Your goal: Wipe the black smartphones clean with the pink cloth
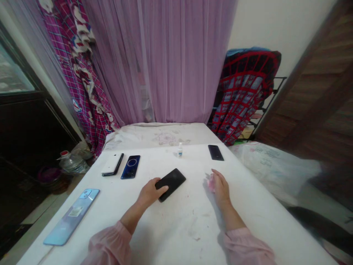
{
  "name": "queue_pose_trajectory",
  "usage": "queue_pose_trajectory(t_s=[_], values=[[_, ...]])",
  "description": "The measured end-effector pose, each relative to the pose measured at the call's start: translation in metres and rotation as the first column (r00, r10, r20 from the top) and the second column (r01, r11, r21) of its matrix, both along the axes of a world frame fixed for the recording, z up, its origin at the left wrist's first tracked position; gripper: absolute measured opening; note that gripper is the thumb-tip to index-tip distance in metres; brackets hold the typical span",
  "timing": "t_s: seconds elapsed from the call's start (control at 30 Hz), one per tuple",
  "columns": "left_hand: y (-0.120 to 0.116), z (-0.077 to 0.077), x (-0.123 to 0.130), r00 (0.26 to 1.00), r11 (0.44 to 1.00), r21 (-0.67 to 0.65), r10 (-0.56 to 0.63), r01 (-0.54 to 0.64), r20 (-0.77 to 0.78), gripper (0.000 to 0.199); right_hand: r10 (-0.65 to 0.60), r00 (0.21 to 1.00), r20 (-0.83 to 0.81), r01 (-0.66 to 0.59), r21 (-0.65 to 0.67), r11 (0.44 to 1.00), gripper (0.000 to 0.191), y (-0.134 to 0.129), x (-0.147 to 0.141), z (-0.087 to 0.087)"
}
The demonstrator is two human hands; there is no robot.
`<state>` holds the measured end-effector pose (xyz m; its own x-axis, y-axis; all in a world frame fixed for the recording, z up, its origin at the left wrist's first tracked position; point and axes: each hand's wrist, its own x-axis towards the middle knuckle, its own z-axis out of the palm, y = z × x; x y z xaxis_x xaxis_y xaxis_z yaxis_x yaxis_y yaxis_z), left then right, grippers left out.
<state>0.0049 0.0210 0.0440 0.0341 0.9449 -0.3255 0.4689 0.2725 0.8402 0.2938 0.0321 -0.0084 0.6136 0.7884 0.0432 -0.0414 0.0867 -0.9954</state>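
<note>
My left hand (151,192) grips the lower left end of a black phone (173,181), thumb on its dark face, tilted over the white table. To the right, my right hand (220,187) is closed around a small pink cloth (211,183), which sticks out on its left side. A small white bottle (180,150) stands upright beyond the black phone. Another dark phone (216,152) lies at the back right. On the left lie a blue phone (130,167) and a white phone (110,164) on top of a dark one. A light blue phone (72,217) lies nearest me at the left.
The white-covered table (176,235) reaches back to purple curtains (182,59). A large plastic bottle (72,162) stands on the floor at left. At right are a rack with red checked cloth (239,95) and a pale plastic sheet (275,169).
</note>
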Motion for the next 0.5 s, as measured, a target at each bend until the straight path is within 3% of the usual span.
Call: queue_pose_trajectory(t_s=[0.1, 0.23, 0.3, 0.37, 0.5], values=[[-0.004, -0.002, 0.008, 0.975, 0.985, 0.165, -0.011, 0.049, -0.223, 0.078, 0.033, 0.967, -0.253, -0.021, 0.049, 0.999, 0.032, 0.003, -0.004, -0.002], [-0.007, -0.013, 0.022, 0.769, 0.914, 0.279, -0.052, 0.293, -0.638, 0.076, 0.094, 0.947, -0.309, -0.063, 0.108, 0.992, 0.03, 0.004, -0.006, -0.003], [-0.005, -0.022, 0.024, 0.743, 0.9, 0.302, -0.036, 0.315, -0.668, 0.074, 0.154, 0.939, -0.306, -0.122, 0.121, 0.985, 0.03, 0.003, -0.006, -0.002], [-0.003, -0.028, 0.023, 0.766, 0.872, 0.335, -0.068, 0.357, -0.639, 0.07, 0.208, 0.928, -0.309, -0.182, 0.112, 0.977, 0.031, 0.002, -0.006, 0.0], [0.002, -0.029, 0.016, 0.771, 0.715, 0.372, -0.366, 0.591, -0.521, 0.072, 0.253, 0.903, -0.346, -0.238, 0.085, 0.968, 0.033, 0.0, -0.007, 0.007]])
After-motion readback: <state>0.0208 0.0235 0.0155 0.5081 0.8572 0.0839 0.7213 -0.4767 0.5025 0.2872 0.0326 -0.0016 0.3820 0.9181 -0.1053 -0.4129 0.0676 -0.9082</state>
